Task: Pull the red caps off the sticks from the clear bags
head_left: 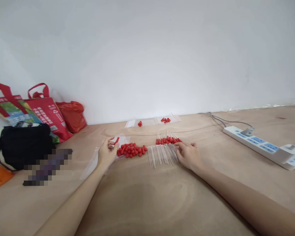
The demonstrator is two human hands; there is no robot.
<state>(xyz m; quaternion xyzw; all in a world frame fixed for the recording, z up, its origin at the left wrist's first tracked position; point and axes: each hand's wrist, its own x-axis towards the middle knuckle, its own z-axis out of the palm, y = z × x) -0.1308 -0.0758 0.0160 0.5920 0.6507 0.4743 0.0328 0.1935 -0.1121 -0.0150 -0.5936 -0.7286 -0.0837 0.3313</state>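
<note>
My left hand (107, 151) pinches one red rubber dropper bulb (117, 140) between thumb and fingers, held upright at a slant. Just right of it lies a heap of loose red bulbs (131, 150). A row of bare clear glass tubes (161, 154) lies side by side on the table. My right hand (188, 154) is closed with its fingertips on the right end of that row, at a glass tube; the fingers partly cover the tips. Behind the row, finished-looking droppers (168, 140) lie with red bulbs on their near ends and glass pointing away.
Clear plastic bags (149, 122) lie near the wall with a few red bulbs on them. Another bag (90, 164) lies beneath my left hand. A white power strip (258, 144) with plugs is at right. Shopping bags (48, 113) and black cloth (27, 144) stand at left.
</note>
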